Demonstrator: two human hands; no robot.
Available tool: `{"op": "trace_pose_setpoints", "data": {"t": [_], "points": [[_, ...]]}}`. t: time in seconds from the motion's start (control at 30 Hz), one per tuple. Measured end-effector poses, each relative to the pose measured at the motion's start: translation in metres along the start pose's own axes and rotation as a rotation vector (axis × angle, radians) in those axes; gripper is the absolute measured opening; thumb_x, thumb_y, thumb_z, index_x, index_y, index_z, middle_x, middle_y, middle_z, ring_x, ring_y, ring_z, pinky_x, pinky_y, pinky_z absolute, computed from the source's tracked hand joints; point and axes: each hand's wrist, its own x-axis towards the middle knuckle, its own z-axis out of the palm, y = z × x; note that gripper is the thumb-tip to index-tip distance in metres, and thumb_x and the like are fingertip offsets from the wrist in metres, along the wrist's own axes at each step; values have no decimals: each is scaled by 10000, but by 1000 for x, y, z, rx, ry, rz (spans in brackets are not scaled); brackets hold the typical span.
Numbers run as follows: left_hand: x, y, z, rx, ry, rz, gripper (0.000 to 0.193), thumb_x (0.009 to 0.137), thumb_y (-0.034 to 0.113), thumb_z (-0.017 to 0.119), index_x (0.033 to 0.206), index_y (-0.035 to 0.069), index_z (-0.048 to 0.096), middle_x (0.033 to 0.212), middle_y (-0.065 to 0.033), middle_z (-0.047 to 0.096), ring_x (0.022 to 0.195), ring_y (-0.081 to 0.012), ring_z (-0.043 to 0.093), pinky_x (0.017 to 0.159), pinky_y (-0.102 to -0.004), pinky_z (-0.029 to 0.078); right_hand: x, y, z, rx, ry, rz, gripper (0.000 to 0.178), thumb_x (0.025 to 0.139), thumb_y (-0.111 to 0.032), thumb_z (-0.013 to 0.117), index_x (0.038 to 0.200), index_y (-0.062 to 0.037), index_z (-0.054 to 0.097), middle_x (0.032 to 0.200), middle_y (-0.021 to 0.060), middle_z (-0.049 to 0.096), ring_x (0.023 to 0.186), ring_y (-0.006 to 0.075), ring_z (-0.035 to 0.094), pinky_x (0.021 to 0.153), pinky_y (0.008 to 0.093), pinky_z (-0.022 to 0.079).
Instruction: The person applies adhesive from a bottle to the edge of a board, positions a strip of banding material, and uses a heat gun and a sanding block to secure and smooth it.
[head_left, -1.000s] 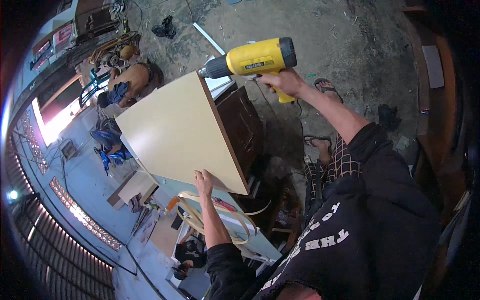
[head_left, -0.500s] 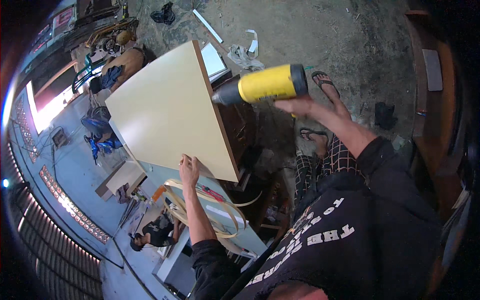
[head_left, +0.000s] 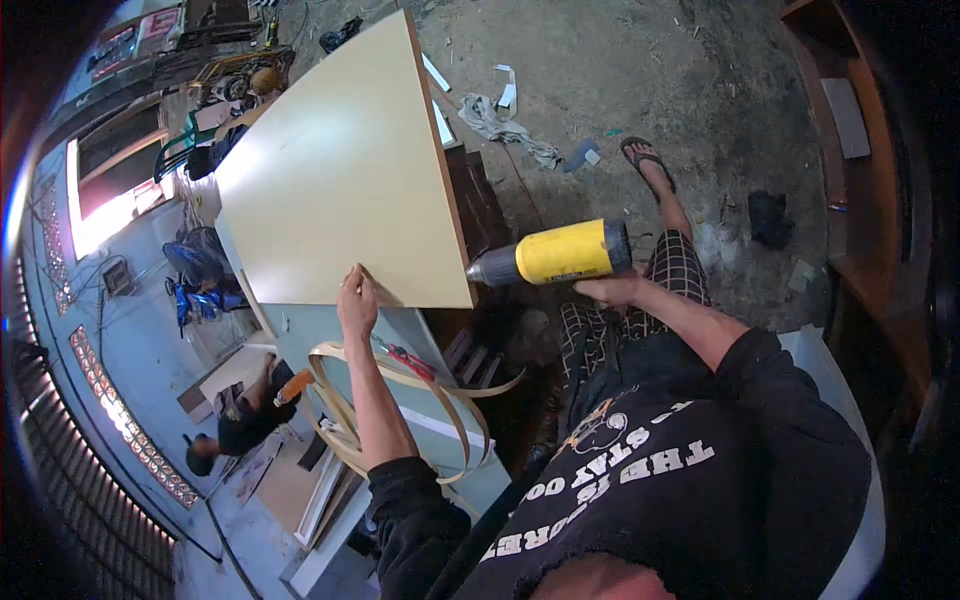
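Steadying the panel [head_left: 340,180], it seems, the left hand [head_left: 357,300] rests on its face by the near edge, fingers bunched; whether they pinch anything, I cannot tell. The panel lies partly over a blue-green board [head_left: 415,330]. The right hand [head_left: 612,289] is wrapped around the heat gun [head_left: 565,253], held level so the nozzle points at the panel's right edge, probably to send heat there; contact is unclear. The strip coil [head_left: 327,351] lies near the left forearm. A second ago the nozzle was by that edge's far corner; now it is by the near one.
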Motion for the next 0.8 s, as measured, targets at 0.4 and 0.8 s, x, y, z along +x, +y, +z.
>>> {"op": "trace_pose_setpoints", "data": {"t": [0.4, 0.8], "points": [[0, 47, -13, 171, -108, -140, 481, 923, 334, 487, 1262, 5, 573, 1073, -240, 663, 1016, -440, 611, 907, -488, 462, 47, -36, -35, 242, 233, 144, 284, 840, -288, 648, 964, -32, 656, 714, 56, 631, 609, 152, 608, 571, 328, 489], [17, 71, 70, 188, 264, -524, 609, 1035, 332, 335, 1494, -62, 263, 1442, -391, 333, 1363, -484, 323, 1126, -500, 291, 195, -110, -186, 380, 434, 9, 146, 847, -133, 656, 899, 0, 624, 651, 30, 586, 517, 123, 544, 488, 285, 438]]}}
